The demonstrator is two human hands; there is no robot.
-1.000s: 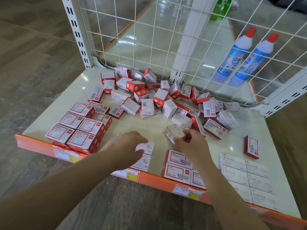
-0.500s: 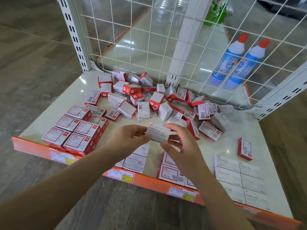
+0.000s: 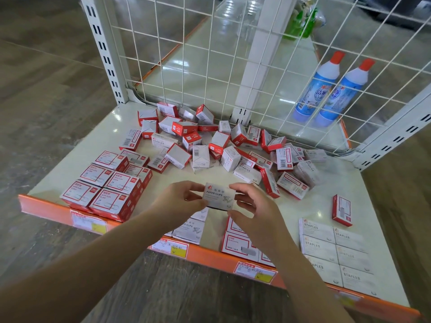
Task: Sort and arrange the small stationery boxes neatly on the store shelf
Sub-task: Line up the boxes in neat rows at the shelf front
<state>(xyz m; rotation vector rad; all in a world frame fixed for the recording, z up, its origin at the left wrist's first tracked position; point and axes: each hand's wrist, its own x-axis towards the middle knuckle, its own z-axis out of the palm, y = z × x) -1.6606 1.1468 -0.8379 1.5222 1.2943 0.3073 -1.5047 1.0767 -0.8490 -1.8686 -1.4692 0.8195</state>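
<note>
Spanning the shelf [image 3: 326, 197], loose red-and-white boxes [image 3: 210, 145] bore "STAPLES" where legible; most print blurred. Above its front edge, left hand [image 3: 179, 201] and right hand [image 3: 254, 206] pinched a white "PAPER CLIPS" box [image 3: 218, 197], hiding the stacks underneath.

Loose boxes [image 3: 210, 148] behind (apparently) sorted stacks [image 3: 105, 185]

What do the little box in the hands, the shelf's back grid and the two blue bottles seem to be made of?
Paper clips box: thin printed card with a matt grey-white face, judging by its folded edges and flat print. Back grid: metal wire coated glossy white; thin, straight crossing rods. Blue bottles: probably moulded plastic, smooth, with red caps.
</note>
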